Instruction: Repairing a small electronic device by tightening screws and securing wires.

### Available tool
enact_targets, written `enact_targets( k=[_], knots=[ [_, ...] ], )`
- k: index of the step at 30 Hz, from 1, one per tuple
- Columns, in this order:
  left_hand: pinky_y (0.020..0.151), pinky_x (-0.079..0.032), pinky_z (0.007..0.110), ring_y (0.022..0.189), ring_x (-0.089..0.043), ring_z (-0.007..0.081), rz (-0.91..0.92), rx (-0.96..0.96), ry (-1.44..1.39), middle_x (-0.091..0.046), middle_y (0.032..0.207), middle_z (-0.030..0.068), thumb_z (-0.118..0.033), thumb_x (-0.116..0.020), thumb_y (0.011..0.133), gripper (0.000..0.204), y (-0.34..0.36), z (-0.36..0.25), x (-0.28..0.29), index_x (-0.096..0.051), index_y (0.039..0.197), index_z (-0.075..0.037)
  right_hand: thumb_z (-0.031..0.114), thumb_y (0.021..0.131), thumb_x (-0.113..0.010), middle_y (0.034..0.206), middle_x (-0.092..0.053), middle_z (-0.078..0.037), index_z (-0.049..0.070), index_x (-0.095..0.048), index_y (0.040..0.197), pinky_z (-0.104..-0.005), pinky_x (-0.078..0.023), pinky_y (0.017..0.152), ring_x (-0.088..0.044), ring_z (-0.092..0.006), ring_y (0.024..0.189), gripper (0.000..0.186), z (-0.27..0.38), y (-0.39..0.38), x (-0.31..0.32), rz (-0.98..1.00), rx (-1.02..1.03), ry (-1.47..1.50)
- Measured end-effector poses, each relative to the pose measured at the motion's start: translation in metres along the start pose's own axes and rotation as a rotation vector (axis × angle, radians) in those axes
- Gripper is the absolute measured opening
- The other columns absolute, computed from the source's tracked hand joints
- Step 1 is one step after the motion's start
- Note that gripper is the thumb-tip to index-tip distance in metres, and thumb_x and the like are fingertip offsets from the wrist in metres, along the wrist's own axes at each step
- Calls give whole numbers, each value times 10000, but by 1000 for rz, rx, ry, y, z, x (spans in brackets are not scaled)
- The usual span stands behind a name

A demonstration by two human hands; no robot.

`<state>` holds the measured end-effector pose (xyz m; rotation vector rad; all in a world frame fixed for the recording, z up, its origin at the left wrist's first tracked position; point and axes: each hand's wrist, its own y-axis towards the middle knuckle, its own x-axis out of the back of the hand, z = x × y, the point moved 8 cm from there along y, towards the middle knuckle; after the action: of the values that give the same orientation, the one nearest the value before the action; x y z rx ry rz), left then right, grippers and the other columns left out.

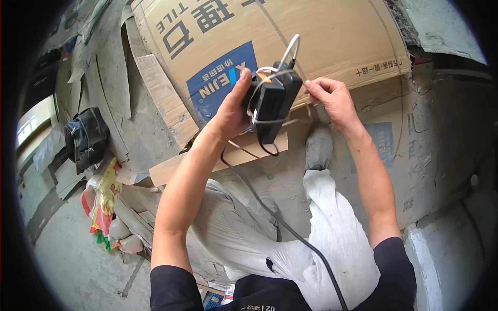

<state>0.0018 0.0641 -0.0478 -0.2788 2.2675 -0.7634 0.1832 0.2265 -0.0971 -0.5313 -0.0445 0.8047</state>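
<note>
A black box [273, 103] wrapped in white cord [288, 53] is held up in the left hand [233, 109], closed around its left side, while the cord's end is pinched in the right hand [332, 98] just beside it, above cardboard [311, 36].

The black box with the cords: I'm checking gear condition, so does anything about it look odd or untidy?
The black box in the left hand has white cord looped loosely round it; the right hand pinches one strand. A black cable trails down over the lap. No damage shows.
</note>
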Motion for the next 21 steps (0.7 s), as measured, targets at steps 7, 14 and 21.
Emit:
enact_targets(
  k=[7, 14, 21],
  knots=[
    [1185, -623, 432, 1403, -735, 257, 129, 57, -4, -672, 1638, 172, -944, -751, 900, 1300, -19, 12, -21, -462, 1771, -24, 314, 1106, -850, 911, -761, 27, -3, -873, 1034, -263, -471, 796, -601, -54, 869, 326, 3, -8, -21, 166, -152, -61],
    [1285, -464, 390, 1455, -636, 235, 285, 71, 293, -670, 1562, 125, -617, -947, 927, 1127, -19, 9, -52, -458, 1762, -39, 383, 1058, -866, 755, -716, -8, 13, -882, 1009, -341, -492, 674, -608, -82, 737, 374, 27, 4, 5, 68, -37, -534],
    [1351, -360, 425, 1526, -578, 300, 364, 128, 556, -639, 1594, 208, -693, -932, 879, 1310, -25, 20, -63, -339, 1850, -45, 299, 1057, -897, 801, -690, 38, 16, -863, 1015, -295, -450, 668, -575, -59, 761, 288, 105, 2, -24, 130, 177, -671]
  ],
)
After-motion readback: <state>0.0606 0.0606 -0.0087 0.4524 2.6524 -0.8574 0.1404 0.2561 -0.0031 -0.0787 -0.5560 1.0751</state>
